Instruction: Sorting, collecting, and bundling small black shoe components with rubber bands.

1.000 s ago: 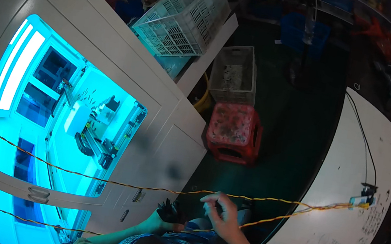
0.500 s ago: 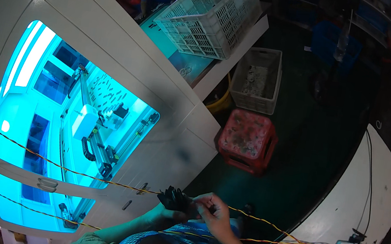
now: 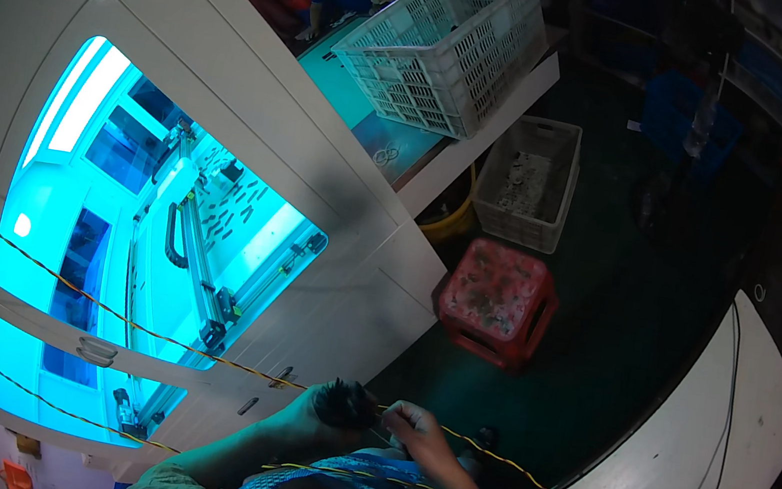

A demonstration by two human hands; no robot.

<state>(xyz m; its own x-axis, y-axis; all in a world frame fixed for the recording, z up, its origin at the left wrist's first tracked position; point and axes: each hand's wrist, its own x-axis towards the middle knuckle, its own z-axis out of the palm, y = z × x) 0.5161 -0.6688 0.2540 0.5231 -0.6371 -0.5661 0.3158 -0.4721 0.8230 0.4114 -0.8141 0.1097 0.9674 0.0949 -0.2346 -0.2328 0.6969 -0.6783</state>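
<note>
My left hand [image 3: 317, 416] is closed around a bundle of thin black pieces [image 3: 347, 404], whose ends fan out above the fingers; their exact kind is too dark to tell. Close to its right, my right hand [image 3: 416, 433] has its fingers curled into a pinch, and whatever lies in them, if anything, is hidden. A twisted yellow-and-red wire [image 3: 141, 327] crosses the view and passes by both hands. I cannot tell whether either hand touches it. A blue woven strap [image 3: 396, 478] lies across my front below the hands.
At left stands a white cabinet machine [image 3: 347, 268], its cyan-lit window [image 3: 262, 225] showing rails and dark pieces. A red stool [image 3: 495, 291], a grey crate [image 3: 562, 184] and a white basket [image 3: 468, 64] are ahead. A white table [image 3: 675, 439] curves along the right. People are in the background.
My hands have drawn slightly apart, the right one's fingers now more curled. Inside the machine the carriage has moved toward the far end, uncovering more dark pieces. The view has shifted slightly.
</note>
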